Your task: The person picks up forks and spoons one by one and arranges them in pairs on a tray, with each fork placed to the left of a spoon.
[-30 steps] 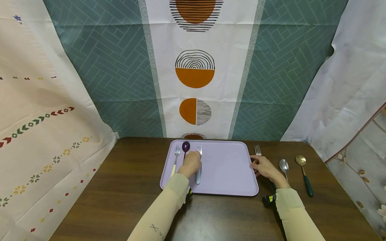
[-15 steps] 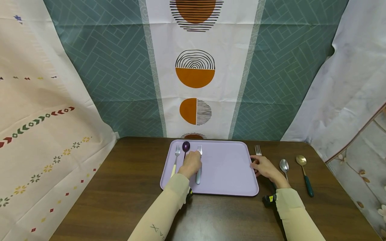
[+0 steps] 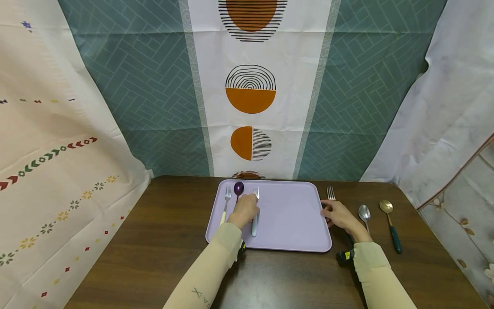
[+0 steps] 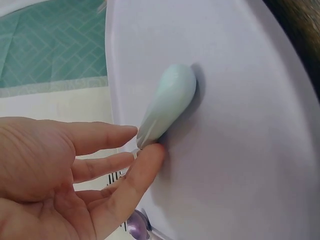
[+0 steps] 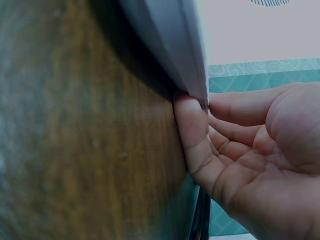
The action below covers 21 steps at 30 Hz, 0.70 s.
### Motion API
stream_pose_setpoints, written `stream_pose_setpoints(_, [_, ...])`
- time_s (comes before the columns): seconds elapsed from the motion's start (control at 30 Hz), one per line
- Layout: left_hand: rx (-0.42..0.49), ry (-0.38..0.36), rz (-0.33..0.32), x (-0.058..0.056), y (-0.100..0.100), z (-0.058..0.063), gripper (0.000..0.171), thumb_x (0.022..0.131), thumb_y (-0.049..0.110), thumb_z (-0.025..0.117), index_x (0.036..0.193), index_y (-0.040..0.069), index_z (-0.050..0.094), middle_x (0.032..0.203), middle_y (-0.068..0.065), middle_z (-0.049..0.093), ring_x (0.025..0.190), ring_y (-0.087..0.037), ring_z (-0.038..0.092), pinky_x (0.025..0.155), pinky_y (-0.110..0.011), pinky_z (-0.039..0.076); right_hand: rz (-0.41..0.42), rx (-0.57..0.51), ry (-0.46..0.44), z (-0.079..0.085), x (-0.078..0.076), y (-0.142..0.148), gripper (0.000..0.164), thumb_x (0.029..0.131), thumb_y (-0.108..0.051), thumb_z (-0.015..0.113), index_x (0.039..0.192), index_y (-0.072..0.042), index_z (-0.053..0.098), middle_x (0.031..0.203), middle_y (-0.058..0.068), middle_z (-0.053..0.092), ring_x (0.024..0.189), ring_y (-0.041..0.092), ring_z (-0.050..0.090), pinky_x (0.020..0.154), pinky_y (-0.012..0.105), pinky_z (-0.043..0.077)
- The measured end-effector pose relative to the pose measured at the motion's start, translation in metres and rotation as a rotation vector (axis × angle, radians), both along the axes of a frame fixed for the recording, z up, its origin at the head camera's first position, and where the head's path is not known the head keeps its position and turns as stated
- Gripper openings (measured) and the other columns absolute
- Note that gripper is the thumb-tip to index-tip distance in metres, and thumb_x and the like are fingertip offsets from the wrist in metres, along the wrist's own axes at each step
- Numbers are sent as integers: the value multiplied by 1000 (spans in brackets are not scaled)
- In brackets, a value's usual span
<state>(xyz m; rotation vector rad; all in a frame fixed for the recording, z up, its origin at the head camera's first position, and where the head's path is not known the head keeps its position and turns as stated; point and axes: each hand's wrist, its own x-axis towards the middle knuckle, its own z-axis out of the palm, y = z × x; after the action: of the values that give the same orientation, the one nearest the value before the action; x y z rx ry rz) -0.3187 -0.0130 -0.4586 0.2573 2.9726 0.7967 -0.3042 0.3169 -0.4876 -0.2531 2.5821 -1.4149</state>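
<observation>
A lavender tray (image 3: 291, 214) lies on the brown table. On its left part, my left hand (image 3: 245, 211) pinches a fork with a pale blue handle (image 4: 172, 90) near the neck, the handle pointing toward me. To the left of this fork, the tray bears a purple spoon (image 3: 239, 188), partly hidden by the hand, and a fork with a pale yellow handle (image 3: 225, 210). At the tray's right edge, my right hand (image 3: 340, 216) grips the rim between thumb and fingers, as the rim (image 5: 192, 55) shows in the right wrist view.
Right of the tray lie another fork (image 3: 330, 193), mostly under the right hand, a silver spoon (image 3: 364, 212) partly behind the wrist, and a gold spoon with a dark green handle (image 3: 395, 239). Patterned cloths (image 3: 162, 86) hang behind the table (image 3: 170, 223) and at both sides.
</observation>
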Motion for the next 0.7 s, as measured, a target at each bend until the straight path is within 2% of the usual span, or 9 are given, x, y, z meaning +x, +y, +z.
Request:
stream_pose_setpoints(0.2, [-33, 28, -8, 0, -2, 2, 22, 90, 0, 68, 73, 8, 56, 76, -13, 62, 63, -23, 59, 52, -29, 47, 3, -3, 7, 0, 0, 0, 52, 99, 5, 54, 144, 23, 38, 94, 20, 58, 73, 22, 62, 60, 38, 62])
stream_pose_setpoints(0.33, [-21, 8, -8, 0, -3, 5, 27, 91, -1, 68, 71, 9, 53, 74, -11, 60, 61, -22, 58, 50, -28, 46, 1, 2, 7, 0, 0, 0, 52, 99, 4, 54, 144, 23, 38, 94, 20, 57, 73, 22, 61, 60, 37, 62])
stream_pose_setpoints(0.53, [-27, -6, 2, -2, -6, 6, 17, 89, 1, 69, 76, 7, 61, 77, -10, 62, 65, -23, 59, 53, -31, 47, -1, 5, 14, 0, 0, 0, 51, 99, 4, 55, 144, 23, 39, 93, 19, 58, 71, 22, 63, 60, 37, 62])
stream_pose_setpoints(0.7, [-29, -25, 28, -3, -13, 7, 6, 95, 8, 67, 90, 5, 69, 82, -11, 65, 67, -25, 61, 56, -35, 50, -3, 11, 8, 0, 0, 0, 51, 100, 4, 55, 144, 23, 39, 94, 19, 58, 72, 23, 63, 61, 38, 62])
